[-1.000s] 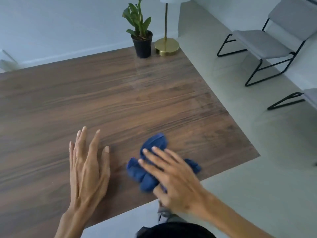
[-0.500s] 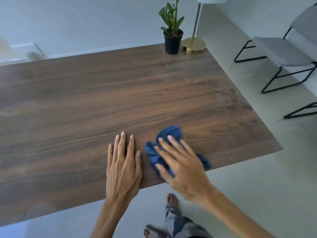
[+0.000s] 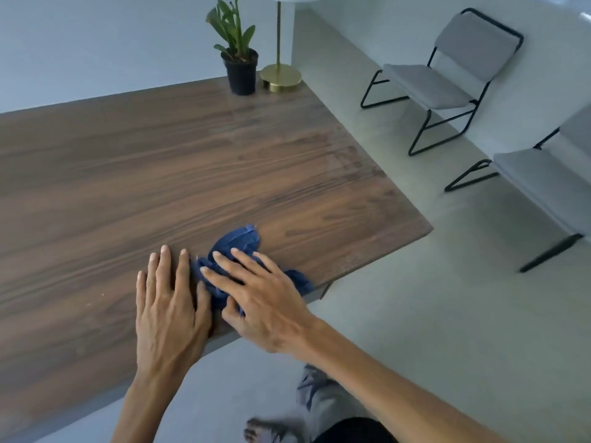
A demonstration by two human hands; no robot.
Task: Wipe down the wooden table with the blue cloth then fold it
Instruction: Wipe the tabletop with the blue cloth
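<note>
The blue cloth (image 3: 238, 247) (soft, light, easily bunched) is pressed crumpled near the table (image 3: 192, 174) edge under the spread right hand (image 3: 265, 302); the left hand (image 3: 169, 308) lies flat beside; corners should be pinched for folding

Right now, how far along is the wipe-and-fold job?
Wiping looks under way or nearly over: faint streaks show on the wooden table. In hand: the right hand presses flat on the bunched blue cloth near the table's near edge, and the left hand lies flat beside it. Left: folding; the cloth is crumpled.
</note>
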